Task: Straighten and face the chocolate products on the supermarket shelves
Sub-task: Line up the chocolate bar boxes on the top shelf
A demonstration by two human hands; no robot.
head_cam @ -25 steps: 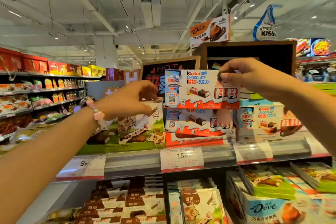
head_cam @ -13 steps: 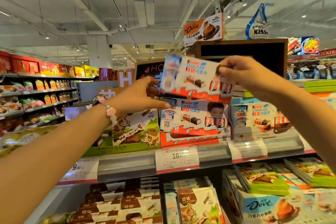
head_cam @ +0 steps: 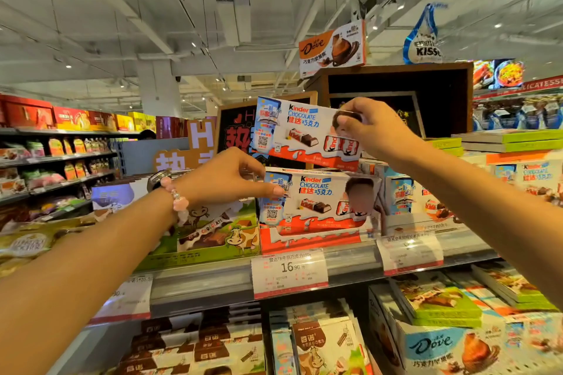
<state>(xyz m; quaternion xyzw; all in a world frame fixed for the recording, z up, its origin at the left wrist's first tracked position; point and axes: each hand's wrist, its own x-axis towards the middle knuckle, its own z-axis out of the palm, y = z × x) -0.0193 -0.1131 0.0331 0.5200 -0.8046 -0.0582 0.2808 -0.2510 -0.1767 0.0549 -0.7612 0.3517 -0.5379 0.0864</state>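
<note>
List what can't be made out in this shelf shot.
- Head view: the raised Kinder box has its right end covered by the right hand.
- The price tag under the right-hand boxes is washed out by glare.
- The Dove box at bottom right is motion-blurred.

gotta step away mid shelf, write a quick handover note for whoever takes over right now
Right hand: pinches the top right corner of a lifted Kinder box, held tilted in the air above the shelf.
Left hand: fingers reach to the upper left corner of the front Kinder box, which stands in its red display tray facing out.
Done: the tray's front box faces forward above the 16.90 price tag.
Left: set the lifted box back squarely, then likely tidy the Kinder stack to the right and the shelf below.
</note>
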